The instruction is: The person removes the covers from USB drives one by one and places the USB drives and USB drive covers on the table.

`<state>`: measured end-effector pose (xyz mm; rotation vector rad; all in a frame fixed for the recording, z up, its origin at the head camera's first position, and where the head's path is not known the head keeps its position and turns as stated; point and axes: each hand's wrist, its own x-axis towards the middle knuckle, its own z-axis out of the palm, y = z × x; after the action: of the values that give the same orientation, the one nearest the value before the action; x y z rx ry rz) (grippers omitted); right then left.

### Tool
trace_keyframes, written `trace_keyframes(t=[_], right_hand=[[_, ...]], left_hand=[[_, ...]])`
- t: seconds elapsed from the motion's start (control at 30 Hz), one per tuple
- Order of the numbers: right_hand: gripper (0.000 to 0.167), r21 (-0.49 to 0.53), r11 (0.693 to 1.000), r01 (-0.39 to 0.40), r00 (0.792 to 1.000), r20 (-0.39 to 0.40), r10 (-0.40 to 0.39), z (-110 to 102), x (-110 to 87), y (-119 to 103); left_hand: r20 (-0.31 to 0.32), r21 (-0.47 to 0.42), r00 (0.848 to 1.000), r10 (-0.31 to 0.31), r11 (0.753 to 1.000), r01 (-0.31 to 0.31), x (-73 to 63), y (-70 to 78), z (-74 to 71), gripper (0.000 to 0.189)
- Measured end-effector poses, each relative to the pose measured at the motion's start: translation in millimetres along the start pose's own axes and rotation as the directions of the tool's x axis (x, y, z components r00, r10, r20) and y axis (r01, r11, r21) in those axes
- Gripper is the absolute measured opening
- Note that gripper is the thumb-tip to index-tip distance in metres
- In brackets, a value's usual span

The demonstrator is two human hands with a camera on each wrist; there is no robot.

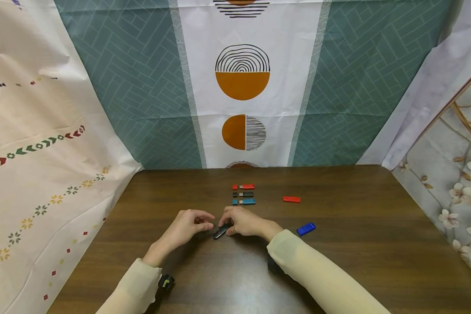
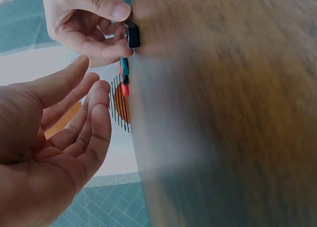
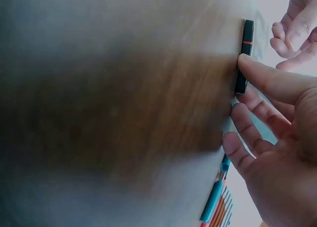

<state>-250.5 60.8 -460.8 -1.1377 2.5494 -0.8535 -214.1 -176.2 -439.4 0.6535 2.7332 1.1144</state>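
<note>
My right hand [image 1: 243, 221] pinches a black USB stick [image 1: 220, 232] between thumb and fingers, low over the table. In the right wrist view the stick [image 3: 247, 32] shows a thin red line across its body, and the thumb lies on its side. Just left of it, my left hand [image 1: 183, 227] hovers with relaxed, slightly bent fingers and nothing in them. Its palm and fingers [image 2: 74, 133] face the right hand across a small gap in the left wrist view.
Beyond the hands lie red [image 1: 247, 186], black [image 1: 246, 194] and teal [image 1: 247, 202] USB sticks in a column, each uncapped with its cap at its left. Farther right are another red stick [image 1: 291, 199] and a blue one [image 1: 306, 229]. Patterned cloth hangs behind the brown table [image 1: 357, 261].
</note>
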Motion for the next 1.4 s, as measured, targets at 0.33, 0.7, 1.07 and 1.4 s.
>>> trace_keyframes(t=[0.33,0.7,1.07,1.4], right_hand=[[0.014,-0.02,0.999,-0.034,0.999,0.001,0.034,-7.5,-5.0,-3.6],[0.01,0.048,0.994,-0.096,0.991,-0.092,0.1,-34.3,-35.7,-1.3],[0.018,0.17,0.977,-0.127,0.961,-0.223,0.164,-55.0,-75.8,10.7],[0.02,0.177,0.979,-0.102,0.947,-0.284,0.15,-63.7,-102.1,16.5]], left_hand=[[-0.003,-0.001,1.0,0.012,1.0,-0.012,3.7,0.9,1.1,0.026],[-0.048,-0.005,0.998,0.04,0.999,-0.04,17.3,19.2,7.8,0.029],[-0.066,-0.058,0.995,0.081,0.995,-0.085,36.3,41.6,27.7,0.032],[-0.045,-0.096,0.991,0.123,0.987,-0.126,51.2,65.9,54.0,0.031]])
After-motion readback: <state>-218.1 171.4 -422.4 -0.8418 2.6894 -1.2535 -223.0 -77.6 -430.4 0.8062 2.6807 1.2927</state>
